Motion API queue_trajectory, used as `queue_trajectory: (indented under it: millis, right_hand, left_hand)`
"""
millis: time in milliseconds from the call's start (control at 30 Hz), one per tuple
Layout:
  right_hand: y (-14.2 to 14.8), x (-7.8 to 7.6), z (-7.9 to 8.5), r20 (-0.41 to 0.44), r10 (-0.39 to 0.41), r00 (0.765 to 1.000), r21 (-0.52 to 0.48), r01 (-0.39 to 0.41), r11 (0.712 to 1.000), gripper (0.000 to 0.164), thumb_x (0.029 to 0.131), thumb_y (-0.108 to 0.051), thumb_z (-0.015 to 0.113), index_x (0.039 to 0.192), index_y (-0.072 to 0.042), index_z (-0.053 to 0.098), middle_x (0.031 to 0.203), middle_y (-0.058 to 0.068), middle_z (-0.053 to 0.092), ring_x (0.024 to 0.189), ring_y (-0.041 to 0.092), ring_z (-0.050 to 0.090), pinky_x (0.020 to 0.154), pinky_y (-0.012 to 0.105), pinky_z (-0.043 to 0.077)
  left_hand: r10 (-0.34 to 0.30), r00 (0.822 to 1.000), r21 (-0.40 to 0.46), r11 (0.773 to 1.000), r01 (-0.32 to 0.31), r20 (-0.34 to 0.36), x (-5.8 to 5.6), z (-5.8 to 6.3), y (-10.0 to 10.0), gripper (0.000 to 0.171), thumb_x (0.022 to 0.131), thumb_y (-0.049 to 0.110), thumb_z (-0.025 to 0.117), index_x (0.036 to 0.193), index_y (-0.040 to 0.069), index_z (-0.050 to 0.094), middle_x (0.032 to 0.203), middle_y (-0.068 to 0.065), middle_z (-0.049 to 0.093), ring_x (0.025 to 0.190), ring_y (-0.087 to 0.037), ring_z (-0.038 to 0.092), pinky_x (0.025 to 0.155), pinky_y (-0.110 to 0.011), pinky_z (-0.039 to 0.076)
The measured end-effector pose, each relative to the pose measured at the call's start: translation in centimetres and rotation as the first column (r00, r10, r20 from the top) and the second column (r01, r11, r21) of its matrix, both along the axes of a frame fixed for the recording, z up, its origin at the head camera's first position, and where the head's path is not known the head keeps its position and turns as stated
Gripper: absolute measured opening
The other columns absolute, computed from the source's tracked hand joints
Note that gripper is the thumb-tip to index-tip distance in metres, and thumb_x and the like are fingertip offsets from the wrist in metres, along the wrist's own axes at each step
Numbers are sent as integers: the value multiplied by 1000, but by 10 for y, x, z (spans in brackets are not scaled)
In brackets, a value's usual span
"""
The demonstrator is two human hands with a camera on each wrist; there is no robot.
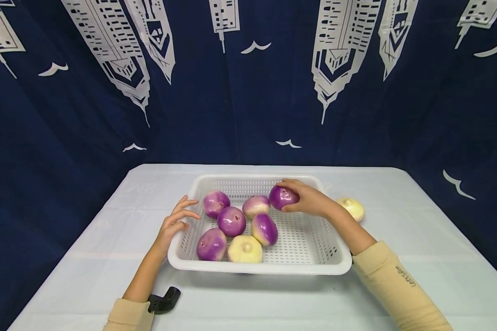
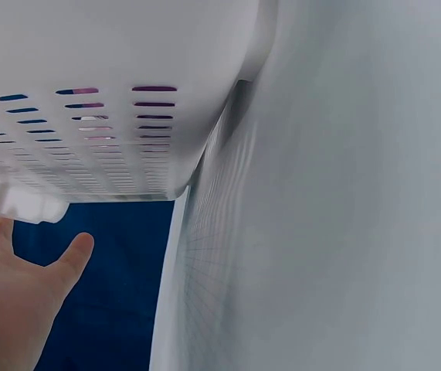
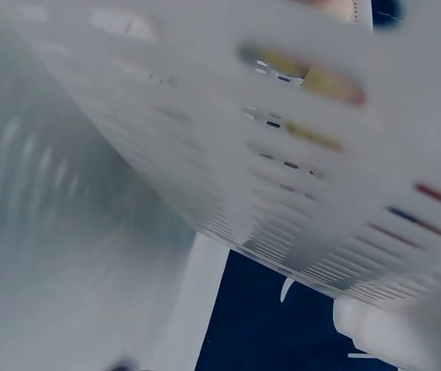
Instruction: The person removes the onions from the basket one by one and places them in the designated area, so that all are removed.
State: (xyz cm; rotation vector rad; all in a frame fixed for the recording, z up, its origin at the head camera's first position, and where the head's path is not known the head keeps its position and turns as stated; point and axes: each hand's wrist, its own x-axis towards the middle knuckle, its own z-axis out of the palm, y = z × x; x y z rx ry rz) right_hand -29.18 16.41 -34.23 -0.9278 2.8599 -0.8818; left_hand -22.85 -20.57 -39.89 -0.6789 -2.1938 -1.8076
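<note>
A white perforated plastic basket (image 1: 258, 268) holds several glossy purple-and-cream turnips, such as the purple turnip (image 1: 232, 221) in its middle and a turnip with its pale side up (image 1: 245, 249) near the front wall. Inside the basket, toward the back right, my right hand (image 1: 308, 198) grips a purple turnip (image 1: 283, 197) between thumb and fingers. My left hand (image 1: 174, 226) is at the left rim with its fingers spread and nothing held; whether it touches the rim I cannot tell. The left wrist view shows that hand (image 2: 11, 290) beside the basket wall (image 2: 112, 46), thumb out.
One pale turnip (image 1: 352, 209) lies on the white-covered table (image 1: 401, 220) to the right of the basket, partly behind my right forearm. A black device (image 1: 164, 301) sits at my left wrist. Behind the table hangs a dark blue patterned cloth (image 1: 248, 105).
</note>
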Motion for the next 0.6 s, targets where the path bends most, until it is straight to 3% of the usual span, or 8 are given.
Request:
queue_trajectory:
  millis: [200,400,500,600]
  right_hand:
    - [2,0,2,4,-4,1000,-17,4,1000,67,75,-21,71,134,-13,42,141,15,37,126,35,39,96,50,43]
    - [5,4,4,19,-12,1000,-62,14,998,69,75,-22,71,135,-13,41,144,16,33,130,36,34,97,51,42]
    - [7,5,5,29,-28,999,-90,31,995,70,74,-21,72,136,-12,40,145,16,31,130,36,33,96,50,42]
    - [9,7,5,39,-45,998,-125,49,991,71,74,-21,72,136,-12,39,145,16,30,129,36,34,96,50,43]
  left_hand:
    - [-2,1000,-4,1000,2,4,0,1,0,31,68,-2,39,90,-8,61,125,15,47,140,-29,4,107,-63,-3]
    - [-7,1000,4,1000,7,13,0,0,0,31,68,-1,39,90,-8,61,125,16,47,140,-29,3,107,-64,-4]
    - [-12,1000,10,1000,12,6,0,0,0,31,68,-1,39,88,-3,63,125,15,47,140,-32,2,107,-64,-4]
    - [-14,1000,14,1000,14,0,0,1,0,35,68,-2,39,85,10,67,125,14,47,139,-35,2,107,-63,-5]
